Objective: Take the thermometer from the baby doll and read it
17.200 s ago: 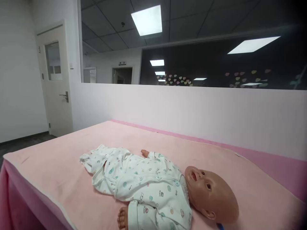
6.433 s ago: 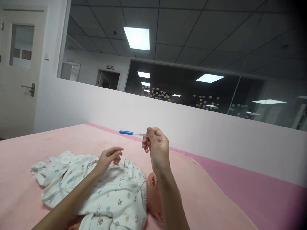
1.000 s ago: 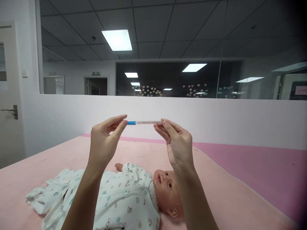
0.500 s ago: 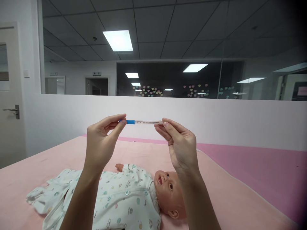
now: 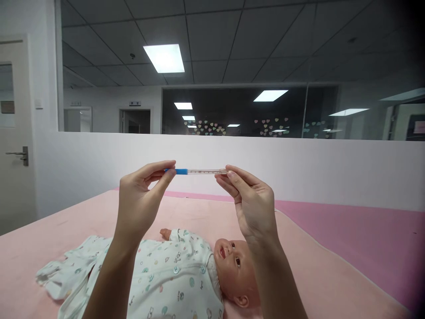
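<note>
We face a white wall [image 5: 315,173] under a wide window [image 5: 249,48], where bright ceiling lights [image 5: 164,59] and small heart shapes [image 5: 211,126] show; a pale door [image 5: 15,190] stands at left

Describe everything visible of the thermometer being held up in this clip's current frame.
The thermometer is slim and straight: a blue section on the left joins a clear tube, glass or plastic by its look, with small dark marks along it, too fine to read. It is held up nearly level in the air, seen against the white wall. The left hand pinches the blue section and the right hand the clear end; fingers partly cover both ends.
</note>
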`<action>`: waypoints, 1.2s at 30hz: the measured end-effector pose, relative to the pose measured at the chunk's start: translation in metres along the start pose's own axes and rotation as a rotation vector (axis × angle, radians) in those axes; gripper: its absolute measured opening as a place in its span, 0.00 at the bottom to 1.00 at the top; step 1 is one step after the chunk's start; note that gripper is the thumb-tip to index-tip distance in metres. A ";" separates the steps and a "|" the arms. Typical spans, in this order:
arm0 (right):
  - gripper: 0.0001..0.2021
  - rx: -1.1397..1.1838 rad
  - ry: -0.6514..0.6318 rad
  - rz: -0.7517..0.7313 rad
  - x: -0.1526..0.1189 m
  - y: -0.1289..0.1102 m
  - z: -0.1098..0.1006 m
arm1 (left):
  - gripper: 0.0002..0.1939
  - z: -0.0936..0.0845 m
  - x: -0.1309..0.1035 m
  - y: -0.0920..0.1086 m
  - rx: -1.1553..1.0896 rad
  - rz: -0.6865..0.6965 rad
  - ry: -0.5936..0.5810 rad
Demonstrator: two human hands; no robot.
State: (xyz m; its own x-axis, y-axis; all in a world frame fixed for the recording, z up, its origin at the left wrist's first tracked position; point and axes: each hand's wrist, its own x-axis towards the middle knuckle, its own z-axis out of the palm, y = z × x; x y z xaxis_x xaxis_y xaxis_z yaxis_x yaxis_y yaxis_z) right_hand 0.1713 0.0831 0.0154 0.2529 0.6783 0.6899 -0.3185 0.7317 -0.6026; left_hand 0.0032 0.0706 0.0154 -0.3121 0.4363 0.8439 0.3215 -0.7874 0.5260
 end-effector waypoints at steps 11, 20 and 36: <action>0.10 -0.022 0.003 0.006 0.000 -0.001 0.000 | 0.10 -0.001 0.000 -0.001 0.009 0.020 0.013; 0.10 -0.022 -0.007 0.028 -0.001 -0.002 -0.001 | 0.11 -0.003 0.001 -0.001 0.002 0.012 -0.001; 0.11 -0.043 -0.003 0.038 0.001 -0.002 -0.004 | 0.10 -0.007 0.002 0.008 0.006 -0.079 -0.059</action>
State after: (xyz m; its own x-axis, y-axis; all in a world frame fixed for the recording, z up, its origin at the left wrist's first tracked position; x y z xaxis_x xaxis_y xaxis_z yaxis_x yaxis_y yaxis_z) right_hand 0.1758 0.0827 0.0163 0.2384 0.7057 0.6671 -0.2886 0.7074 -0.6452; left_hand -0.0011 0.0625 0.0206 -0.2837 0.5222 0.8042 0.3037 -0.7466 0.5919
